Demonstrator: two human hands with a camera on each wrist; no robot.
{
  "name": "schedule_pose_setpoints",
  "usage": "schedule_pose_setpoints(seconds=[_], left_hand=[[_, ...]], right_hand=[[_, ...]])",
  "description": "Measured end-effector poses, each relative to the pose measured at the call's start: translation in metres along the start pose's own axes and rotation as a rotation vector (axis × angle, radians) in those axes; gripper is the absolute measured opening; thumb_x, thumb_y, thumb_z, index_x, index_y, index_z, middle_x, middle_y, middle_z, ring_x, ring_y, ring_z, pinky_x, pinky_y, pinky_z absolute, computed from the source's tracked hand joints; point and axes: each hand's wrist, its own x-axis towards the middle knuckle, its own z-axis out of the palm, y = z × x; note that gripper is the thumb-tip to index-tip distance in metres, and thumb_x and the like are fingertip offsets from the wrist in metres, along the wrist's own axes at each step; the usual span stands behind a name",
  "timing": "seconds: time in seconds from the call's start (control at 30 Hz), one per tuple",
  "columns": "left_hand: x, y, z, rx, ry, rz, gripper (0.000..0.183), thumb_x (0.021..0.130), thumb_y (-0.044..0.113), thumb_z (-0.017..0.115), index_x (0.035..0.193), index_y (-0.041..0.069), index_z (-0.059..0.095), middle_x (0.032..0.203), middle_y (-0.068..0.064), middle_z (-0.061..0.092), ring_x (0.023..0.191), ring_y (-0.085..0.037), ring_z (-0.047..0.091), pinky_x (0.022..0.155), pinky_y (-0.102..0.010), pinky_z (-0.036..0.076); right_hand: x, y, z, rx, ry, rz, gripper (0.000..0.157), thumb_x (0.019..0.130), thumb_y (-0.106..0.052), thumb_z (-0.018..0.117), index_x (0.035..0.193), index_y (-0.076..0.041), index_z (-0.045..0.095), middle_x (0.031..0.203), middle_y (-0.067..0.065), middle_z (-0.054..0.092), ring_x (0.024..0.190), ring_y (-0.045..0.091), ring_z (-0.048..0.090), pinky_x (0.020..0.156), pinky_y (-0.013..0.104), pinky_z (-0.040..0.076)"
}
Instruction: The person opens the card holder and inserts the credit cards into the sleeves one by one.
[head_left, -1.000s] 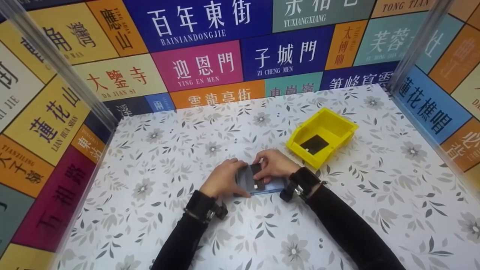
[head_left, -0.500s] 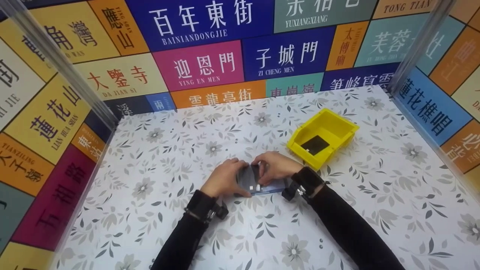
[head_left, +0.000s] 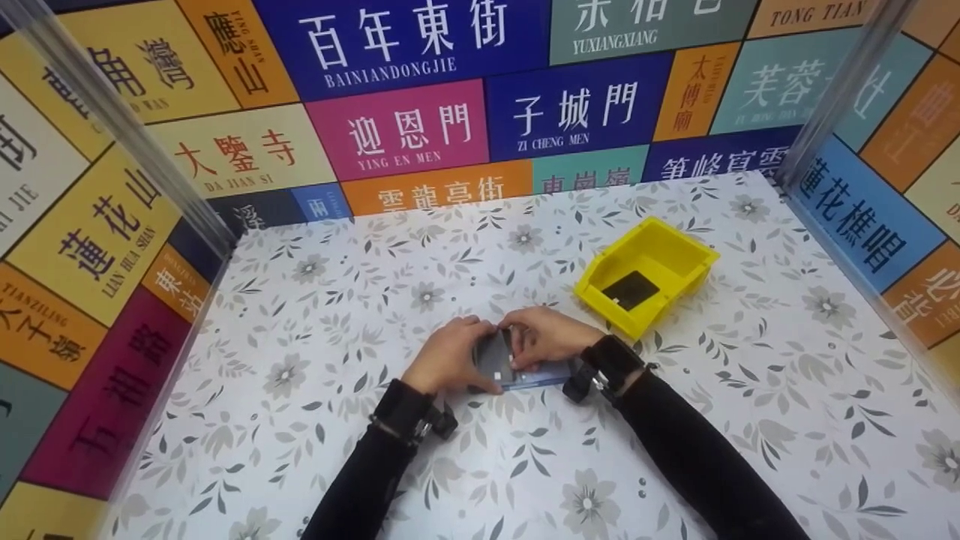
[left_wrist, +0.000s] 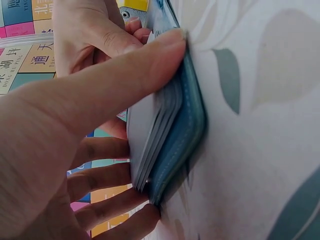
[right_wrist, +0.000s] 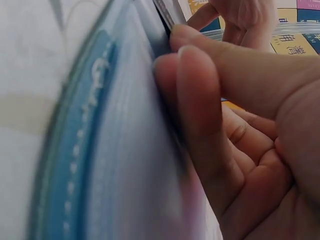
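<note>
A blue card holder [head_left: 541, 377] with stitched edges lies opened out on the floral tabletop; its stacked clear sleeves [left_wrist: 162, 122] show in the left wrist view. My left hand [head_left: 444, 358] grips its left half, thumb along the near edge and fingers at the far edge. Thumb and fingertips of my right hand [head_left: 551, 335] pinch a thin dark card [right_wrist: 165, 14] at the middle of the holder. The card's edge stands close against a sleeve in the right wrist view, and most of it is hidden behind the fingers.
Behind and right of my right hand sits a yellow plastic bin [head_left: 679, 259], holding a dark card [head_left: 631, 289] with a small white mark. Printed sign panels [head_left: 409, 127] wall the table at the back and sides.
My right hand has moved slightly, its fingertips shifting a little left at the holder; the dark card shows less now. My left hand has stayed in place on the holder.
</note>
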Motion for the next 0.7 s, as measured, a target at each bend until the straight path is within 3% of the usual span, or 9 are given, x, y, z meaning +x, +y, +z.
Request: schedule_pose_setpoints(seconds=[0.2,0.43,0.7], left_hand=[[0.0011,0.0003,-0.0007,-0.006,0.002,0.007,0.091,0.055,0.04,0.101,0.134,0.011,0.066,0.119,-0.007,0.068,0.105,-0.026,0.062,0.095,-0.043,0.054],[0.0001,0.0,-0.0007,-0.013,-0.009,-0.018,0.094,0.056,0.039,0.101,0.138,0.011,0.064,0.127,-0.01,0.067,0.112,-0.029,0.062,0.102,-0.046,0.052],[-0.0011,-0.0002,0.0005,-0.02,-0.024,-0.037,0.095,0.057,0.041,0.1,0.139,0.012,0.063,0.129,-0.01,0.065,0.112,-0.028,0.062,0.101,-0.045,0.052]], right_hand=[[0.0005,-0.0006,-0.0005,0.001,0.004,0.003,0.059,0.085,-0.007,0.083,0.139,-0.005,0.058,0.087,0.002,0.073,0.068,0.014,0.069,0.065,0.029,0.059],[0.0021,-0.0007,0.0004,0.034,0.002,0.034,0.062,0.085,-0.007,0.084,0.141,-0.005,0.057,0.085,0.001,0.072,0.066,0.013,0.068,0.062,0.025,0.057],[-0.002,-0.0046,-0.0084,-0.019,-0.011,0.023,0.073,0.085,-0.011,0.085,0.15,-0.008,0.052,0.086,0.0,0.074,0.071,0.014,0.071,0.067,0.027,0.059]])
